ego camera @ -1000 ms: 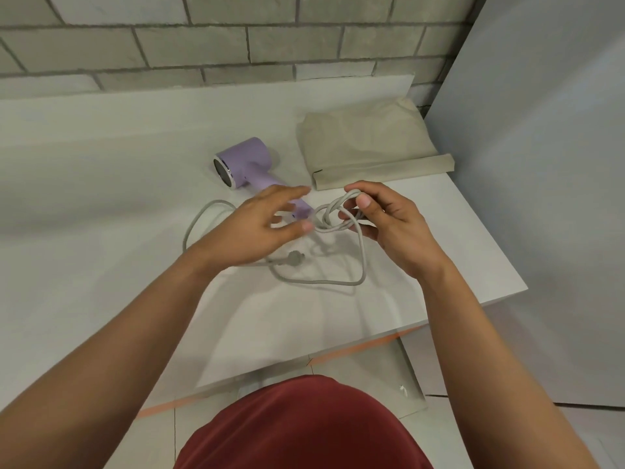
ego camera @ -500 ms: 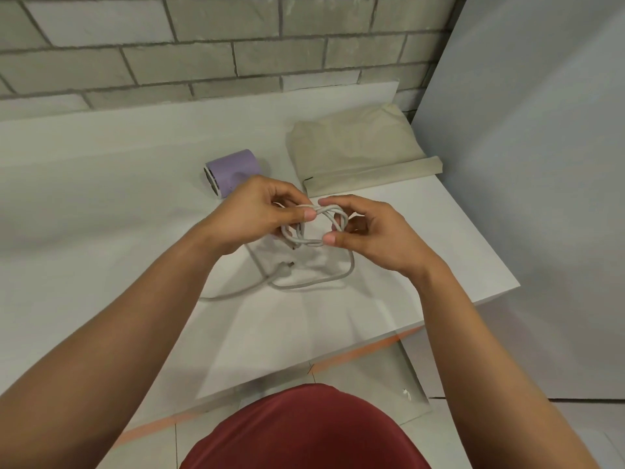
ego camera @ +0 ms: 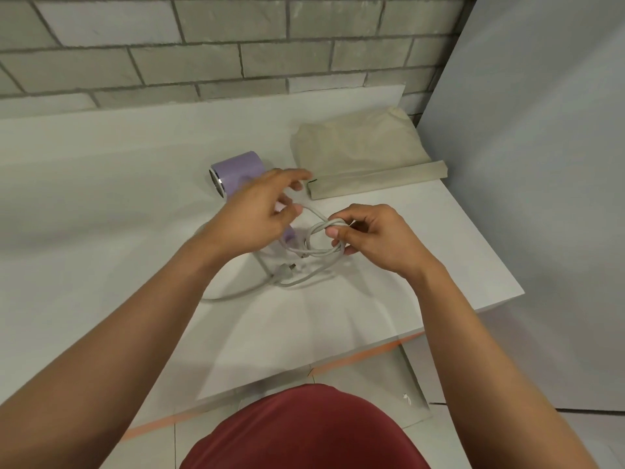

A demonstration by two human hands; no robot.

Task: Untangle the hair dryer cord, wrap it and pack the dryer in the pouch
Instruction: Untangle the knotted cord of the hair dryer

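Table: white top (ego camera: 101, 198) under a grey brick wall (ego camera: 203, 45).
Hair dryer (ego camera: 236, 170): purple, lying on its side, partly hidden behind my left hand (ego camera: 257, 211).
Cord (ego camera: 319, 226): grey, in a small knotty ring just in front of the hair dryer; a loose loop trails nearer me.
Plug (ego camera: 285, 268): lies flat in front of the hair dryer, just under the ring.
Pouch (ego camera: 365, 147): beige, flat, right of the hair dryer, near but apart.
Left hand: blurry; thumb and finger seem to pinch one strand.
Right hand (ego camera: 375, 235): thumb and fingers pinch the ring.
Risk, knot: I think a hard pull apart makes it tighter.
Risk, plug: it may snag if dragged through the ring.
Risk, dryer: a tug could slide the hair dryer away.
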